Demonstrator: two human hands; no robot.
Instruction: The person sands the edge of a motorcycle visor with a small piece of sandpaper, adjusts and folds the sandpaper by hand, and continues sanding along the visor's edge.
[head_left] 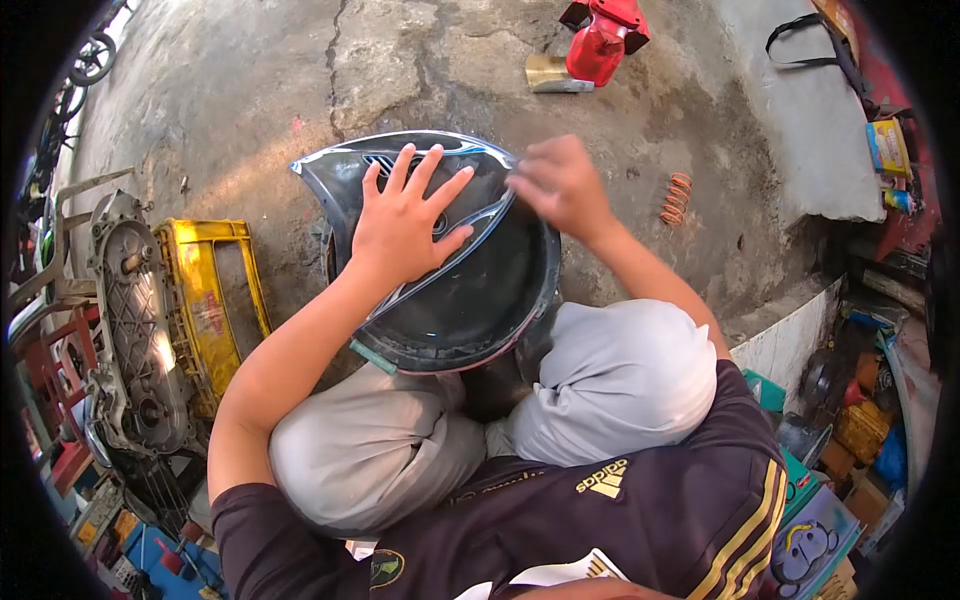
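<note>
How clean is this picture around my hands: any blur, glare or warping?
Head view: right hand smeared, apparently by motion; left hand crisper. Head view: bright glare on the metal casing, a warm light patch on the concrete floor. Head view: fisheye bending, black corners.

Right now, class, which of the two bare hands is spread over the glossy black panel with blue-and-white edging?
The left hand: its fingers fan across the panel, while the right hand is curled at one corner.

The dark shirt (660, 510) has gold stripes and an adidas logo. The trousers (625, 385) look light grey, perhaps faintly soiled.
</note>
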